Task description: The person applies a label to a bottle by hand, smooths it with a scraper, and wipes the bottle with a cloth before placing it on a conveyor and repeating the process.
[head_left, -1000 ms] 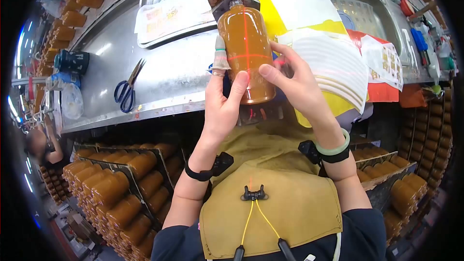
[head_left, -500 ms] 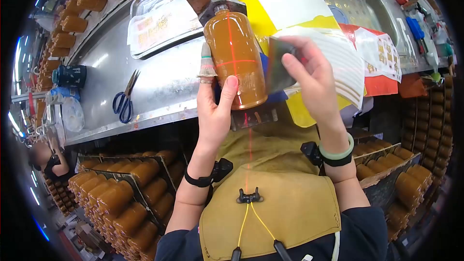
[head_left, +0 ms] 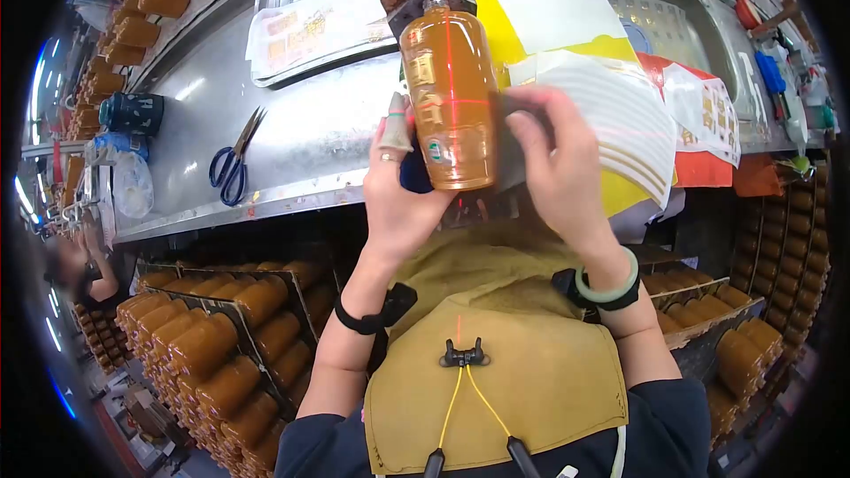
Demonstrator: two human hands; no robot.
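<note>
A brown glossy bottle (head_left: 450,106) lies in a metal holder (head_left: 432,7), its neck at the holder and its base toward me. Gold characters and a small green mark show on its face, crossed by red laser lines. My left hand (head_left: 403,186) is against the bottle's left side and underneath it, with a cloth cover on one finger; part of its grip is hidden. At the bottle's right, my right hand (head_left: 562,155) pinches a dark flat pad (head_left: 512,128), blurred by motion, against or close to the bottle's side.
Blue-handled scissors (head_left: 232,168) lie on the metal table (head_left: 190,137). A tray (head_left: 354,40) with label sheets is behind them. White curved strips (head_left: 611,115), yellow sheets and a red sheet (head_left: 699,168) are at the right. Racks of brown bottles (head_left: 204,336) stand below. Another person is at far left.
The bottle has turned, so gold characters and a green mark now face up. My left thumb has left its front. The whole view has shifted slightly.
</note>
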